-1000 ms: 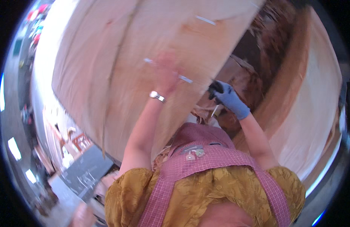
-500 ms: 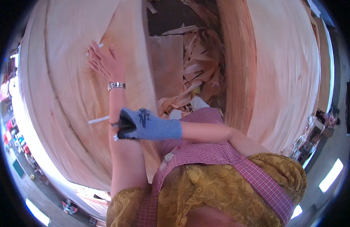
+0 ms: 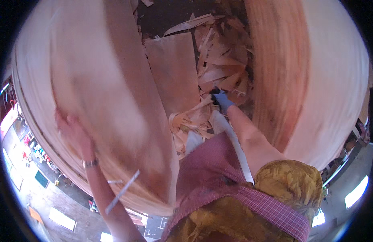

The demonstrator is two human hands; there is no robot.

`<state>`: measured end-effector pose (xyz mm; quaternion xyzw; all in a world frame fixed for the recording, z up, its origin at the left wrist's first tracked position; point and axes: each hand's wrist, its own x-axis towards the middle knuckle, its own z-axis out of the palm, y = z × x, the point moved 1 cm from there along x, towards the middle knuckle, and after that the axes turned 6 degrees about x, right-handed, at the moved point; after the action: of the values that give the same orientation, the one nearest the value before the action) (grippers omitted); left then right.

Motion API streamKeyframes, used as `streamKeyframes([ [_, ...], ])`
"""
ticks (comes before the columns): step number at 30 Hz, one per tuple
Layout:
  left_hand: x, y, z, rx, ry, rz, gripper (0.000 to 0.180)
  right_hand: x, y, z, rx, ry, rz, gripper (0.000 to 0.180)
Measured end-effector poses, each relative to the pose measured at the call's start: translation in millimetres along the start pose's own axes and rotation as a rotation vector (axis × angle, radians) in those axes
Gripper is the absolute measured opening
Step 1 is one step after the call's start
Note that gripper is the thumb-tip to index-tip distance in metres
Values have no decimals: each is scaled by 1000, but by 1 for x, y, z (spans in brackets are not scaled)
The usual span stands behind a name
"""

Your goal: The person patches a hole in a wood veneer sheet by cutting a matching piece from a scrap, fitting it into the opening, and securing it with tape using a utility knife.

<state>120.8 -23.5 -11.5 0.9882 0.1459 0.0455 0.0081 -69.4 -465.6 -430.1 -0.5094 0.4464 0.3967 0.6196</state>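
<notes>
My bare left hand (image 3: 75, 133), a metal watch at its wrist, rests with fingers stretched out on the pale wood-veneer stack (image 3: 134, 97) at the left. Motion blurs it a little. Low between the two stacks, my right hand (image 3: 221, 99) wears a blue glove with dark fingers. Its fingers look closed beside the loose veneer scraps (image 3: 226, 64); whatever they hold is too small to make out. A flat rectangular veneer sheet (image 3: 174, 70) lies to the left of that hand. One thin white strip (image 3: 124, 191) shows across my left forearm.
A second tall veneer stack (image 3: 279, 80) rises close on the right, leaving a narrow gap. Curled scraps (image 3: 184, 123) lie near my feet in that gap. Beyond the left stack stretches a grey floor (image 3: 65, 199) with bright light patches.
My right hand has gone from above my left forearm down into the gap by the scraps. My left hand now appears lower and farther left on the stack; the view has shifted.
</notes>
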Motion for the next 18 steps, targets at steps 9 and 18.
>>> streamKeyframes([
  [9, -7, 26, 23, -334, -66, -396, 75, 245, 101, -103, 479, 56, -93, 33],
  [18, 3, 63, 17, -282, -123, -305, 88, 168, 46, -58, 860, 82, -191, 38],
])
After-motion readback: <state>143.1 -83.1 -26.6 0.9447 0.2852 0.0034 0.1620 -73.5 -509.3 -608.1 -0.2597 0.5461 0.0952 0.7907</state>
